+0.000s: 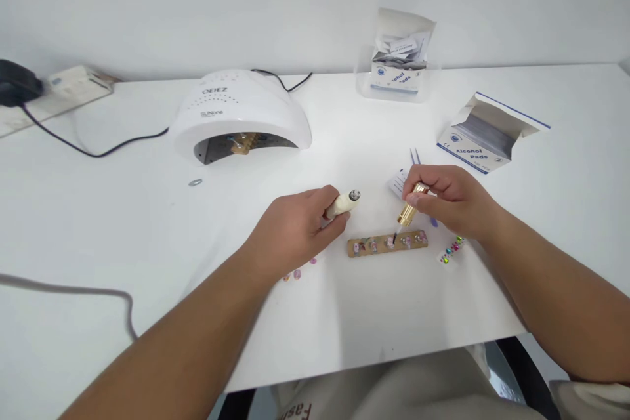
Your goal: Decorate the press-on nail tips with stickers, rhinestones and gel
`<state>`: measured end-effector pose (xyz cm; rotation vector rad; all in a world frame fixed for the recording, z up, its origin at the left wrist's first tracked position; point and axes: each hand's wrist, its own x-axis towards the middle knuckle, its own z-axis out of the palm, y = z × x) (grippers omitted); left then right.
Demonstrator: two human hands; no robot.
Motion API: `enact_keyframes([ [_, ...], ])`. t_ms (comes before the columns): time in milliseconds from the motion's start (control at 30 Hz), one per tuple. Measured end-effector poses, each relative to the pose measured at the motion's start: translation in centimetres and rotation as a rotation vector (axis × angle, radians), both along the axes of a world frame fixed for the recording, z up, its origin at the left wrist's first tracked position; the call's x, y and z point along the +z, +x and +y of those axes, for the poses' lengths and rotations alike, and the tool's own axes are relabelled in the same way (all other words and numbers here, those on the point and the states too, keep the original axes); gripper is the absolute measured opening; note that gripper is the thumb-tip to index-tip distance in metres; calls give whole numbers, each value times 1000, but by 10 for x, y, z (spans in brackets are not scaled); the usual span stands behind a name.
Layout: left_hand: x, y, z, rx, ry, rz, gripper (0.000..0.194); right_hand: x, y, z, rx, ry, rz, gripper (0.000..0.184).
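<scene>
My left hand (308, 230) is closed around a cream-coloured nail polish bottle (340, 206), tilted with its open neck pointing up and right. In my right hand (445, 200) is a gold-capped nail polish brush (407, 211), its dark tip pointing down at a decorated false nail (390, 242). That nail sits mid-row on a brown strip (367, 251), with several others to either side. Whether the bristles touch the nail I cannot tell. Several loose pink nails (297, 273) lie below my left hand. A card of coloured rhinestones (450, 251) lies under my right wrist.
A white nail lamp (241, 105) stands at the back left with another strip (243, 142) inside it. Two alcohol pad boxes (472, 147) (396, 79) stand open at the back right. Tweezers (415, 156) point out behind my right hand. Cables (98, 155) cross the left side.
</scene>
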<state>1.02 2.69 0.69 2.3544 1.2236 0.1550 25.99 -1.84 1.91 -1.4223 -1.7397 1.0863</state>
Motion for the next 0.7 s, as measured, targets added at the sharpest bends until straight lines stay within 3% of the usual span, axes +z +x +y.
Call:
enact_keyframes([
  [433,3,2,0,9,-10,3,26,-1,7,0,-89,-28,108,13],
  [700,0,1,0,5,-5,7,25,1,0,-1,21,-7,57,13],
])
